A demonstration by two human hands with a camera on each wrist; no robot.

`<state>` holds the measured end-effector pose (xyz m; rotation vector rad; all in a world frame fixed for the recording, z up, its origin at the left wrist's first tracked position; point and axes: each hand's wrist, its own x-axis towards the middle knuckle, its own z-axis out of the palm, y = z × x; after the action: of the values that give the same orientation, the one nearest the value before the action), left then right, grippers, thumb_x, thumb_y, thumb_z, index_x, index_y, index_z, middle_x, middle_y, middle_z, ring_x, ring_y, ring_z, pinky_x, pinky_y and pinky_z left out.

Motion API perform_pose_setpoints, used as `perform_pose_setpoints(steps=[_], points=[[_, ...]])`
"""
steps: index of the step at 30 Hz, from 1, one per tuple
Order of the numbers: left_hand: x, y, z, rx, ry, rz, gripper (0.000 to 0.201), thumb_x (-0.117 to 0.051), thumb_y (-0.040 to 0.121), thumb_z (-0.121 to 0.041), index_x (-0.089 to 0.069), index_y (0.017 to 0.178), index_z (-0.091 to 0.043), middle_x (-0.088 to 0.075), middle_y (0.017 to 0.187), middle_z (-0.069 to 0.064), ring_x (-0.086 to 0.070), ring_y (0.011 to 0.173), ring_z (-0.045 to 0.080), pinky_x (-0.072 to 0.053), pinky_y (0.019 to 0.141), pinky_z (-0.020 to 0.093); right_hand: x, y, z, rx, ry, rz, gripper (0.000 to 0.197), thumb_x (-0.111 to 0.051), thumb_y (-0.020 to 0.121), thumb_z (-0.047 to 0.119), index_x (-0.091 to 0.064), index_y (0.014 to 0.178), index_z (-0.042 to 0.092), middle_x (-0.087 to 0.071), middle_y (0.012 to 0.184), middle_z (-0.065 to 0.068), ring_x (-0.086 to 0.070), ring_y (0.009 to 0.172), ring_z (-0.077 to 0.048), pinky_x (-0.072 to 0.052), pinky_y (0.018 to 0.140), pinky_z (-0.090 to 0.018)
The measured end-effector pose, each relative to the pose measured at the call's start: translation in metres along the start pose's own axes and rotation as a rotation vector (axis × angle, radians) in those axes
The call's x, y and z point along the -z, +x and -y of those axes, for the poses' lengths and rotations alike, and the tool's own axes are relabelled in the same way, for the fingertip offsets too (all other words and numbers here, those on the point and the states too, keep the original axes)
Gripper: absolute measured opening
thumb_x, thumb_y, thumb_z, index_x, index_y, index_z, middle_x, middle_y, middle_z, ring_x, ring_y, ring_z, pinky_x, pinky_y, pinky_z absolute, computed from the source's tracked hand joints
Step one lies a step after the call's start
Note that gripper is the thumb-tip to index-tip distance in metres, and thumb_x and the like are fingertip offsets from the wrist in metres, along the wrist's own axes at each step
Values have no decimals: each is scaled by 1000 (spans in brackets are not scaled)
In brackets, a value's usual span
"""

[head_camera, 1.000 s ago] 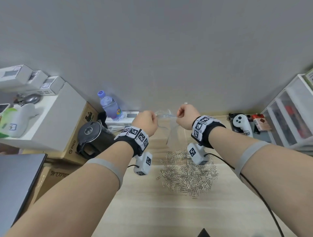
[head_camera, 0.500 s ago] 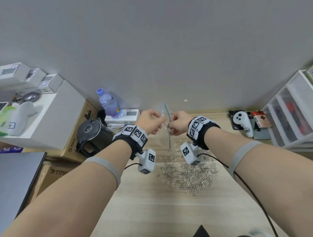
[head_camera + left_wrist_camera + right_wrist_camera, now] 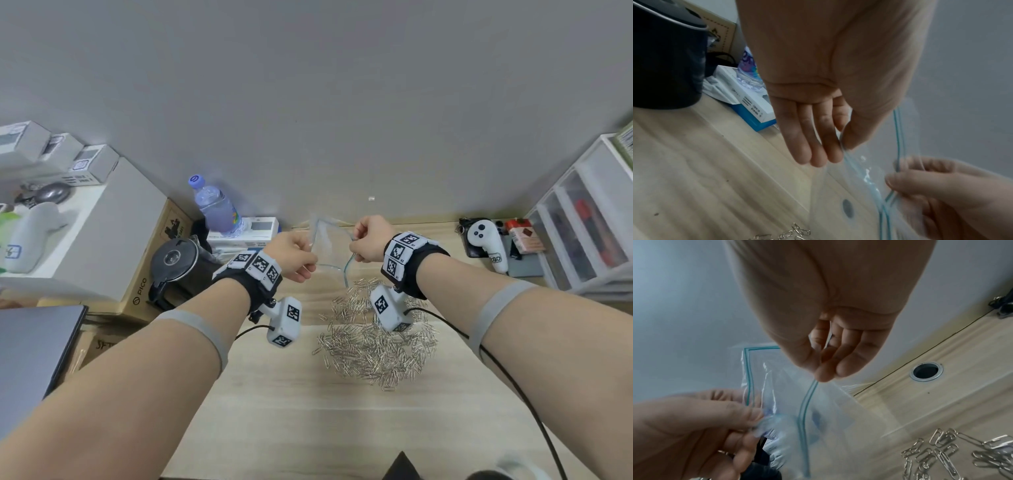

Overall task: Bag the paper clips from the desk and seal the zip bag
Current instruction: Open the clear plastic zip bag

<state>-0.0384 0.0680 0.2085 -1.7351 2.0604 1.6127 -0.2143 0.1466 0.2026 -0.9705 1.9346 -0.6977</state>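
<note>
the left hand pinches one lip of the zip bag between thumb and fingers, and the right hand pinches the other lip. half a second ago the two hands were close together with the bag hanging edge-on; now they have drawn apart and the mouth gapes between them. the bag is thin clear film, crinkled, with a teal zip line bent into a loop; it hangs in the air above the desk. the paper clips lie below in a loose silvery heap of bent wire on the pale wood-grain top, as before. the right wrist's camera block overlaps the heap's far edge. a purple water bottle and a black kettle stand to the left, a white controller and clear drawers to the right.
</note>
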Motion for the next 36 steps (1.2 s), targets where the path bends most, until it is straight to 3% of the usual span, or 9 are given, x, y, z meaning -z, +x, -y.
perform_pose_setpoints(steps=[4, 12, 18, 21, 23, 27, 31, 34, 36], points=[[12, -1, 11, 18, -15, 17, 8, -60, 96, -6, -56, 92, -11, -70, 79, 11, -70, 63, 24, -62, 62, 33, 7, 0, -6, 17, -94, -51, 15, -58, 79, 2, -54, 76, 16, -67, 69, -7, -73, 70, -26, -59, 66, -37], [23, 1, 21, 34, 19, -101, 12, -63, 100, -15, -66, 109, -8, -72, 79, 7, -69, 58, 17, -59, 55, 25, 12, 3, -3, 65, -302, -135, 18, -54, 80, 4, -65, 78, 19, -64, 78, 2, -65, 81, -24, -58, 76, -34], [22, 4, 8, 35, 23, -156, 13, -58, 102, -14, -67, 108, -6, -71, 82, 10, -68, 57, 17, -59, 55, 26, 11, 8, -1, 79, -347, -131, 17, -54, 81, 8, -61, 78, 24, -66, 89, -2, -64, 82, -25, -56, 74, -33], [18, 3, -1, 12, -11, -104, 12, -54, 99, -8, -65, 93, -7, -71, 91, 15, -69, 60, 19, -59, 56, 26, 6, 9, 7, 157, -328, -104, 7, -63, 80, 15, -61, 78, 22, -68, 87, -2, -64, 82, -22, -54, 74, -30], [15, 2, -6, 10, -7, -60, 13, -52, 97, -6, -62, 92, -10, -72, 95, 15, -71, 59, 18, -60, 56, 26, 0, 10, 13, 206, -306, -101, 6, -67, 80, 18, -62, 82, 19, -67, 86, -2, -63, 81, -22, -51, 71, -29], [13, 4, -17, 50, -38, -32, 17, -53, 96, -7, -61, 109, 0, -75, 99, 14, -75, 63, 21, -63, 57, 29, -8, 11, 18, 271, -256, -119, 18, -72, 79, 17, -54, 82, 18, -60, 75, 5, -59, 73, -18, -44, 65, -27], [17, 4, -22, 81, -110, -9, 29, -52, 95, -3, -56, 122, 7, -74, 92, 12, -76, 65, 23, -63, 58, 30, -11, 11, 17, 309, -259, -149, 23, -70, 81, 14, -46, 81, 18, -62, 76, 1, -59, 73, -23, -42, 64, -29], [19, 5, -22, 69, -84, -14, 29, -50, 96, 0, -58, 124, 2, -73, 89, 8, -71, 69, 19, -63, 69, 31, -8, 10, 17, 355, -339, -141, 11, -59, 85, 7, -57, 80, 17, -65, 83, -1, -63, 84, -27, -46, 69, -28], [17, 5, -22, 65, -69, -38, 28, -48, 98, 1, -58, 123, -1, -71, 86, 7, -69, 70, 20, -61, 74, 33, -8, 10, 17, 342, -417, -107, 27, -50, 90, 4, -69, 91, 23, -68, 99, 1, -63, 95, -23, -49, 78, -27]])
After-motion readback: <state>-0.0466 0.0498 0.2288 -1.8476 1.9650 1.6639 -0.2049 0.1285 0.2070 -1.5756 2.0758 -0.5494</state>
